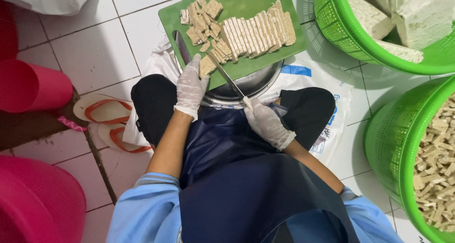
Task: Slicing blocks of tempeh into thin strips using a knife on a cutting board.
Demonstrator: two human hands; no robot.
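A green cutting board (241,1) rests on a metal bowl (258,84) between my knees. On it lies a row of pale tempeh slices (258,32) and a heap of cut strips (204,20). My gloved left hand (190,86) presses a tempeh piece (206,65) at the board's near edge. In my gloved right hand (265,122) is a knife (227,79), its blade angled across that piece.
A green basket (341,29) at the upper right holds large tempeh blocks; another green basket (384,143) at the right holds several cut strips. Pink tubs (33,86) and sandals (104,110) sit on the tiled floor at the left. A white sack (327,89) lies under the bowl.
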